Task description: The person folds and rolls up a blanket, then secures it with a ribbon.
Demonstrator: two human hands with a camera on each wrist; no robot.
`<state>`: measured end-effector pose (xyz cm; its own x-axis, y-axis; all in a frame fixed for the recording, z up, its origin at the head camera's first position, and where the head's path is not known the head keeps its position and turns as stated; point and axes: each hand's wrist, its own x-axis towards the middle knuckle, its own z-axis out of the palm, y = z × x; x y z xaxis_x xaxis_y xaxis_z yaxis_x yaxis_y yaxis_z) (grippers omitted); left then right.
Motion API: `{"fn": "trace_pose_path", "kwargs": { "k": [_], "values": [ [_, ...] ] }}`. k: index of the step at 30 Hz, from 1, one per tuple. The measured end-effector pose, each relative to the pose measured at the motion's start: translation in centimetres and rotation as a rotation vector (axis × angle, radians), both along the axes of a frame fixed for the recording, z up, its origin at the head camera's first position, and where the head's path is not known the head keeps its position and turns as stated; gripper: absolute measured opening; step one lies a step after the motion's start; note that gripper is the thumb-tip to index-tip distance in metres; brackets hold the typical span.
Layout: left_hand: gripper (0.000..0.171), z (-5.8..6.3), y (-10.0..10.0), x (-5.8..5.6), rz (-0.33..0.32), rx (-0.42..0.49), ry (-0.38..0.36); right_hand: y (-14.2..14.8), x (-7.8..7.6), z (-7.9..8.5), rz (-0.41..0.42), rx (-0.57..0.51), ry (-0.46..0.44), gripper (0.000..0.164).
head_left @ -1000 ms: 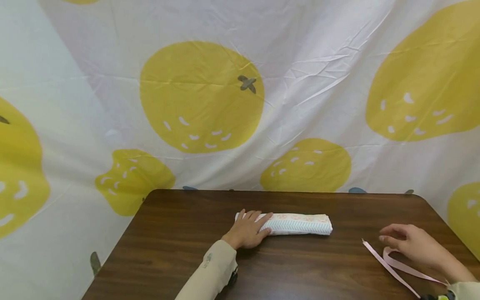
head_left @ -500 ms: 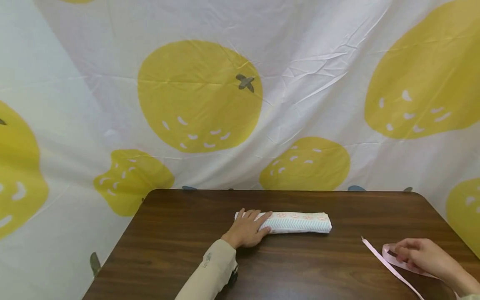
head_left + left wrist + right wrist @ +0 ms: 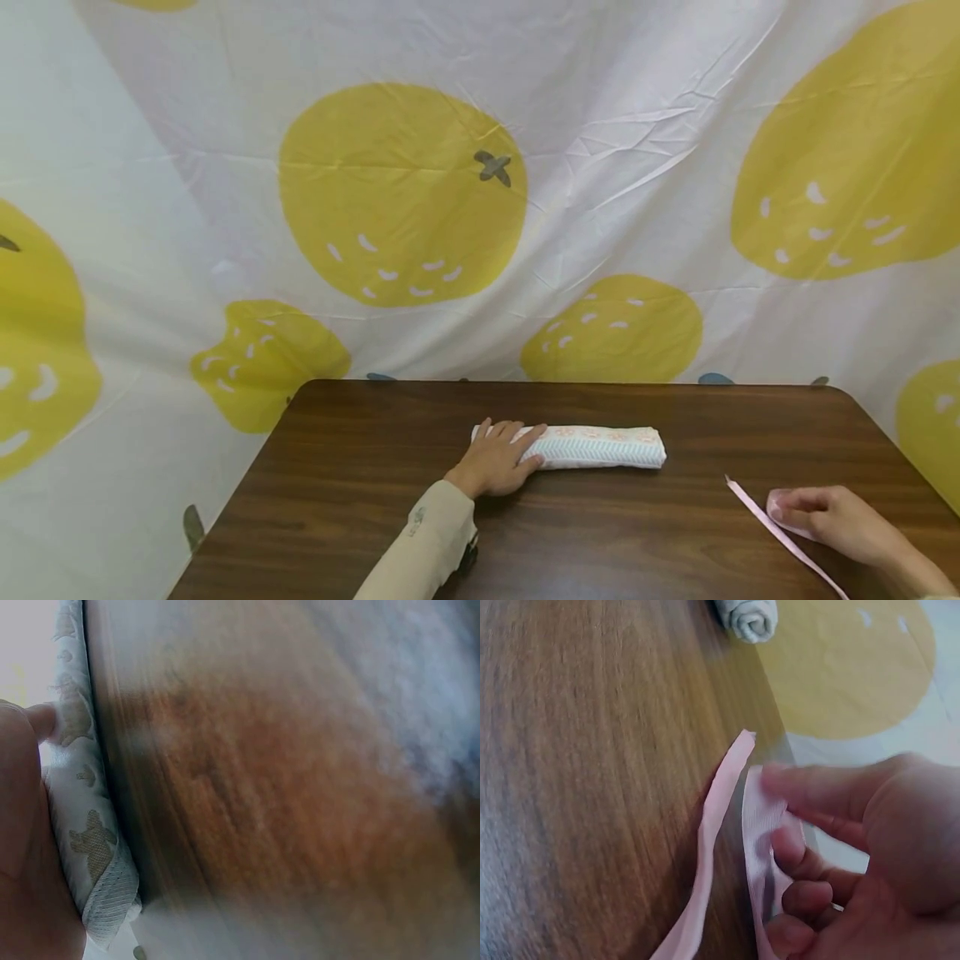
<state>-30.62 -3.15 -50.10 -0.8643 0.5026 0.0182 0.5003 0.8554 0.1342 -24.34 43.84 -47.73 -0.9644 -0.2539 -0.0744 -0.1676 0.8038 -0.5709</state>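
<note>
Left hand (image 3: 495,460) palm down, fingers spread apart, resting on the left end of a rolled cloth (image 3: 600,447); cloth runs out rightward from beneath it, white, with a blue-green chevron band and orange-pink motifs, coiled spiral at its far end. Right hand (image 3: 847,521), well right of the other and lower over the surface (image 3: 600,533), fingers curled, pinching a pink ribbon (image 3: 718,796); ribbon narrow, finely ribbed, looped, its slim loose end just left of those fingertips
</note>
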Motion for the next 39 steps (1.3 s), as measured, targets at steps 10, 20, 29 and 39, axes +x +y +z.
{"fn": "trace_pose_path", "kwargs": {
  "k": [10,20,29,39],
  "values": [
    [0.055,-0.3,-0.1,0.0,-0.002,0.004,0.007,-1.7,0.5,0.6,0.086,-0.135,0.081,0.012],
    [0.054,0.3,-0.3,0.3,0.034,0.017,0.029,-4.6,0.9,2.4,0.180,-0.264,0.002,0.018],
    [0.059,0.4,-0.4,0.6,0.027,0.072,0.113,-9.2,1.7,4.5,0.328,-0.690,-0.237,0.017],
    [0.038,4.7,2.5,3.0,-0.180,0.555,-0.022,-14.5,2.8,6.8,0.511,-0.521,-0.067,0.017]
  ]
}}
